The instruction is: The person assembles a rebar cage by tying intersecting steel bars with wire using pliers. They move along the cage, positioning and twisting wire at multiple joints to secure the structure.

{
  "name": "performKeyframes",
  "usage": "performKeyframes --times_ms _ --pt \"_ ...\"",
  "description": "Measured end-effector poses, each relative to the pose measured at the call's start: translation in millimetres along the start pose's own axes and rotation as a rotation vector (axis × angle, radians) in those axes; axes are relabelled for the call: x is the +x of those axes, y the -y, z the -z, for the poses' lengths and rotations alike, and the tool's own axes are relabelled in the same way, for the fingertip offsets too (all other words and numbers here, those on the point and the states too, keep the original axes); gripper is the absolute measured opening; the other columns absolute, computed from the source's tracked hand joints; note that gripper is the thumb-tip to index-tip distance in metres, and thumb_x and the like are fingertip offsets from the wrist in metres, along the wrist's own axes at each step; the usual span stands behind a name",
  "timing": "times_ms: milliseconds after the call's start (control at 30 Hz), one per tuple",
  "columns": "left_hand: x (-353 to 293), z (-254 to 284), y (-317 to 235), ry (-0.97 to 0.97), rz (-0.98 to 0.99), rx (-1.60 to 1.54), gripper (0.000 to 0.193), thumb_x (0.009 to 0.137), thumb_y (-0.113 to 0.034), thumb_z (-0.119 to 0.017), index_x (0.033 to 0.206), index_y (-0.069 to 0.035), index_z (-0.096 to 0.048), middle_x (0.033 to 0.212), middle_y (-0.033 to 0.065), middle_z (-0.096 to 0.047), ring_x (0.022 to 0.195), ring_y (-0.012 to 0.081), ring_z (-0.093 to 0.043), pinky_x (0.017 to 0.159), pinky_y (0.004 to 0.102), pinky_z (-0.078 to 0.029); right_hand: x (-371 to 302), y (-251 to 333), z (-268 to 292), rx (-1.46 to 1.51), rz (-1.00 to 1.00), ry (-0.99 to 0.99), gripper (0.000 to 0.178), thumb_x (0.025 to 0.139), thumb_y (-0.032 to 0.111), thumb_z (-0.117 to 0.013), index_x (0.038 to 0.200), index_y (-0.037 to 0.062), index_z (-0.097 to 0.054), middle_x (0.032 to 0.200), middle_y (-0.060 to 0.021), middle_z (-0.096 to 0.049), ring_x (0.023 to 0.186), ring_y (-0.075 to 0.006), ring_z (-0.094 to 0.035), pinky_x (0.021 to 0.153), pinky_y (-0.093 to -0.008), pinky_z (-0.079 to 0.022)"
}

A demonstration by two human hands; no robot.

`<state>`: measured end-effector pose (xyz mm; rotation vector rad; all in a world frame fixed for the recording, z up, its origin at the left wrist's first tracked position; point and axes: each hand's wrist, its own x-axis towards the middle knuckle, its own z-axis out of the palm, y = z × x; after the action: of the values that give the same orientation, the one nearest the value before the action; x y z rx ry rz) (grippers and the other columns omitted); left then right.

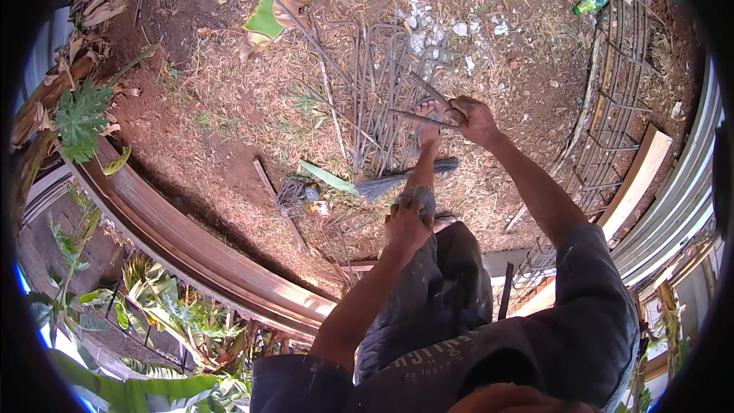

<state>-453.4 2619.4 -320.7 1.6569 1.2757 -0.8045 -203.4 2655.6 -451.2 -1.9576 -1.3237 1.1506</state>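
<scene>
Two-pronged tool point(434, 92) gripped in right hand point(474, 119); step judged positioning. Next move calls for avoiding the foot point(428, 134) left of grip. Left hand point(407, 225) on knee point(423, 196), closure unclear.

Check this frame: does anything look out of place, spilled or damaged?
Mildly: a green plastic bottle lies like litter beside the rebar cage at upper right, and white fragments lie strewn beyond the right hand, as if spilled or broken.
</scene>
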Motion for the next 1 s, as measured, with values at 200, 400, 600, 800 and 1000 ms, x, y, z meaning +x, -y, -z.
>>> performKeyframes --times_ms 200,400,600,800,1000 --pt "-20.0 -31.6 18.2 -0.228 -0.222 0.208 0.045 0.076 -0.033 -0.06 0.115 -0.01 -0.06 0.118 0.0157 -0.054 0.111 0.0367 -0.051 0.093 0.0495 -0.043 -138.0 97.3 71.1 0.424 -0.242 -0.181 0.017 0.083 0.01 -0.066 0.097 -0.0007 -0.065 0.08 -0.0082 -0.063 0.066 -0.0188 -0.059 0.061 -0.0333 -0.047" --pt "-144.0 -27.9 -54.0 0.245 -0.292 -1.053 0.067 0.086 -0.045 -0.061 0.131 0.0 -0.043 0.13 0.0202 -0.049 0.113 0.0361 -0.053 0.093 0.0486 -0.042 -351.7 183.9 119.0 0.837 -0.323 -0.509 0.021 0.089 0.02 -0.065 0.09 -0.0002 -0.067 0.065 -0.0004 -0.057 0.056 -0.0077 -0.05 0.05 -0.0275 -0.042" --pt "-325.3 -115.2 -141.0 0.979 -0.545 -0.938 0.061 0.093 -0.031 -0.056 0.135 0.006 -0.032 0.122 0.0262 -0.052 0.106 0.0314 -0.059 0.085 0.0415 -0.051 -597.8 219.6 93.0 1.045 -0.319 -0.876 0.022 0.088 0.021 -0.066 0.094 0.0002 -0.07 0.069 -0.0046 -0.066 0.06 -0.0112 -0.059 0.054 -0.0263 -0.049" --pt "-437.4 -231.5 -152.9 1.146 -0.526 -0.433 0.045 0.091 -0.006 -0.054 0.131 0.005 -0.037 0.109 0.0254 -0.058 0.091 0.0283 -0.064 0.077 0.0403 -0.057 -769.1 243.2 15.1 1.06 -0.492 -1.615 0.021 0.083 0.023 -0.071 0.088 0.0016 -0.072 0.065 -0.0046 -0.064 0.052 -0.0089 -0.055 0.047 -0.0258 -0.045" --pt "-504.1 -301.1 -156.3 1.265 -0.565 0.06 0.04 0.09 -0.002 -0.052 0.128 0.005 -0.041 0.109 0.0247 -0.059 0.089 0.0292 -0.065 0.075 0.0409 -0.056 -831.7 278.8 -61.8 1.2 -0.512 -2.291 0.019 0.086 0.021 -0.068 0.087 0.0022 -0.07 0.07 -0.0055 -0.065 0.056 -0.0104 -0.058 0.049 -0.0267 -0.048"
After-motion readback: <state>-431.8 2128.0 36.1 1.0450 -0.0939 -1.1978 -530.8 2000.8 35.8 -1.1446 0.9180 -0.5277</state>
